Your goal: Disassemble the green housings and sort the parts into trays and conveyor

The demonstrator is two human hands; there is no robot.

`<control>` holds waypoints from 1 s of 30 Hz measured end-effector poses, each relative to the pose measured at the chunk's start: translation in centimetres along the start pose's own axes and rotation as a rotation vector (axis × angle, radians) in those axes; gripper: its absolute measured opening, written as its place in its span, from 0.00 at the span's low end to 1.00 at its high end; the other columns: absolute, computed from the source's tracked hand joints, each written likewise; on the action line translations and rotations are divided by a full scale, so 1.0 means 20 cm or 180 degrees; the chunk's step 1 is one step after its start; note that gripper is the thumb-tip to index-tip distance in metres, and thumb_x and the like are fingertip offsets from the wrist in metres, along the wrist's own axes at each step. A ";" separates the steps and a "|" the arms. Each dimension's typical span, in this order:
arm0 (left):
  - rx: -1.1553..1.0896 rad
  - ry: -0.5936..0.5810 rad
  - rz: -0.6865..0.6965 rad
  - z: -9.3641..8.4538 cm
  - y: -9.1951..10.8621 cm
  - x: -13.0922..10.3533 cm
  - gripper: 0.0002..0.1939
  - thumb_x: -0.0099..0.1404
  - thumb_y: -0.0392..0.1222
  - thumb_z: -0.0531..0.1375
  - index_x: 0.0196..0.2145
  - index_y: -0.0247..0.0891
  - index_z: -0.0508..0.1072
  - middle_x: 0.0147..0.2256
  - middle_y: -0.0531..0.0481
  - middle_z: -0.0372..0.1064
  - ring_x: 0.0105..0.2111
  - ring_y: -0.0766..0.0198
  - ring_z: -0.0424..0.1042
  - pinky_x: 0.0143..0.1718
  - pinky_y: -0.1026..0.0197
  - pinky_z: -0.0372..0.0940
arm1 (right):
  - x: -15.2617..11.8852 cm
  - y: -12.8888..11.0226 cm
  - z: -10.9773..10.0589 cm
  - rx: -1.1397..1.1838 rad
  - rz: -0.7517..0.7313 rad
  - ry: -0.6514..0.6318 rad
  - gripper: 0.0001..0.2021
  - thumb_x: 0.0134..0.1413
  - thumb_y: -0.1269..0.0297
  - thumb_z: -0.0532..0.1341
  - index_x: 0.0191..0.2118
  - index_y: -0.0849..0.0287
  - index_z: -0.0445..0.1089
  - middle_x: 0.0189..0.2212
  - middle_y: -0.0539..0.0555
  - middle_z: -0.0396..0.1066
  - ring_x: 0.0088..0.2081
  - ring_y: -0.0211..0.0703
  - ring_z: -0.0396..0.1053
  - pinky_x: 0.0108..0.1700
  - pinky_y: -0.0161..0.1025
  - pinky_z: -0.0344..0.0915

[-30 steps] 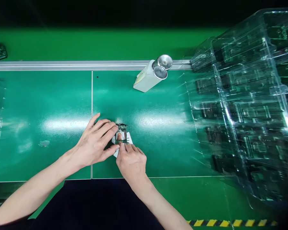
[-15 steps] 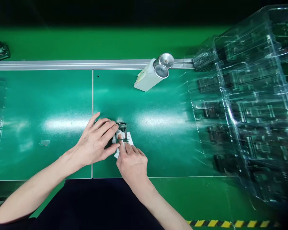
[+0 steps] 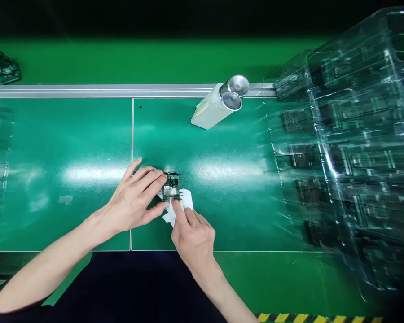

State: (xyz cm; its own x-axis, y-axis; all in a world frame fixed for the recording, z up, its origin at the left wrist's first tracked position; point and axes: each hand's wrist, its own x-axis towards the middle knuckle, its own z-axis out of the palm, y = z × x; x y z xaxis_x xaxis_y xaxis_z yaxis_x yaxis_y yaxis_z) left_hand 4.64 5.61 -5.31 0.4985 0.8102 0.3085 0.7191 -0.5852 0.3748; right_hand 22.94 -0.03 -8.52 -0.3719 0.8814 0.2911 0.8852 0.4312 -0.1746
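A small dark part with a frame-like shape [image 3: 171, 185] lies on the green table. My left hand [image 3: 135, 196] grips its left side between thumb and fingers. Beneath the part and just in front of it is a crumpled white cloth [image 3: 187, 200]. My right hand [image 3: 194, 233] has its index finger stretched onto the cloth at the part's front edge, with the other fingers curled over the cloth.
A white bottle with a metal double-cup top [image 3: 211, 107] stands near the back rail [image 3: 87, 91]. Stacked clear trays holding dark parts [image 3: 360, 157] fill the right side. Another clear tray [image 3: 0, 179] is at the left edge, and a dark object [image 3: 5, 65] lies beyond the rail.
My right hand has moved a little right and toward me, drawing the cloth with it. More of the dark part now shows. My left hand has stayed in place.
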 end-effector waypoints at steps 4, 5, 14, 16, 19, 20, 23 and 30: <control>-0.0049 -0.0018 -0.0035 0.00 0.00 0.00 0.18 0.63 0.45 0.59 0.47 0.30 0.70 0.45 0.38 0.74 0.46 0.52 0.72 0.60 0.38 0.59 | 0.04 -0.05 0.05 -0.0112 0.0047 -0.0011 0.14 0.60 0.76 0.51 0.41 0.65 0.74 0.21 0.52 0.66 0.25 0.40 0.64 0.27 0.38 0.57; -0.0072 -0.0032 -0.0044 0.00 0.00 -0.01 0.18 0.63 0.45 0.59 0.47 0.30 0.70 0.46 0.38 0.74 0.46 0.52 0.72 0.60 0.38 0.59 | 0.05 -0.06 0.06 -0.0160 0.0083 -0.0026 0.13 0.59 0.76 0.52 0.40 0.64 0.74 0.21 0.52 0.66 0.25 0.41 0.64 0.26 0.38 0.57; -0.0123 -0.0222 -0.0150 -0.02 0.00 -0.01 0.20 0.65 0.47 0.59 0.50 0.31 0.70 0.48 0.40 0.73 0.51 0.51 0.70 0.63 0.37 0.55 | 0.00 0.08 -0.10 0.0367 0.0097 -0.0481 0.20 0.56 0.78 0.50 0.50 0.62 0.72 0.27 0.52 0.73 0.25 0.38 0.68 0.27 0.34 0.63; -0.0117 -0.0231 -0.0184 -0.04 -0.01 -0.04 0.26 0.64 0.51 0.60 0.55 0.32 0.66 0.52 0.38 0.70 0.55 0.48 0.67 0.63 0.37 0.54 | -0.01 0.18 -0.15 0.0518 0.0298 -0.0250 0.21 0.60 0.75 0.50 0.56 0.59 0.68 0.28 0.52 0.73 0.24 0.37 0.68 0.26 0.33 0.65; -0.0219 -0.0145 -0.0375 -0.09 -0.04 -0.10 0.39 0.62 0.56 0.62 0.64 0.36 0.55 0.59 0.35 0.61 0.62 0.45 0.59 0.64 0.37 0.54 | 0.00 0.33 -0.21 0.0181 0.0708 0.0356 0.23 0.63 0.69 0.53 0.62 0.55 0.61 0.32 0.55 0.74 0.28 0.42 0.71 0.26 0.36 0.68; -0.0276 -0.0143 -0.0503 -0.11 -0.05 -0.12 0.42 0.61 0.57 0.62 0.66 0.39 0.51 0.61 0.35 0.58 0.63 0.45 0.58 0.63 0.38 0.55 | 0.01 0.37 -0.21 0.0007 0.0796 0.0542 0.25 0.62 0.66 0.56 0.64 0.55 0.59 0.36 0.58 0.74 0.32 0.45 0.72 0.29 0.39 0.70; -0.0460 -0.0378 -0.1038 -0.15 -0.10 -0.20 0.44 0.62 0.57 0.61 0.68 0.45 0.43 0.64 0.36 0.54 0.63 0.44 0.58 0.60 0.39 0.61 | 0.04 0.40 -0.21 -0.0001 0.0824 0.0901 0.33 0.57 0.61 0.63 0.67 0.55 0.53 0.50 0.65 0.69 0.49 0.59 0.70 0.43 0.52 0.73; -0.0970 -0.0558 -0.1445 -0.10 -0.14 -0.26 0.46 0.62 0.54 0.63 0.68 0.47 0.40 0.63 0.36 0.56 0.62 0.45 0.60 0.56 0.40 0.64 | 0.18 0.29 -0.07 0.2371 0.0471 -0.0468 0.42 0.58 0.57 0.63 0.70 0.49 0.37 0.67 0.62 0.49 0.65 0.55 0.56 0.59 0.56 0.65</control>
State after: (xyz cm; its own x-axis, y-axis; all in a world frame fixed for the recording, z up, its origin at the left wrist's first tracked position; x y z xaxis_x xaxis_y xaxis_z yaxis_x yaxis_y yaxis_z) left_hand -1.04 3.00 -6.20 0.2637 0.9611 -0.0822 0.7207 -0.1397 0.6790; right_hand 27.14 5.39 -7.06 -0.3437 0.9341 0.0968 0.5264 0.2770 -0.8038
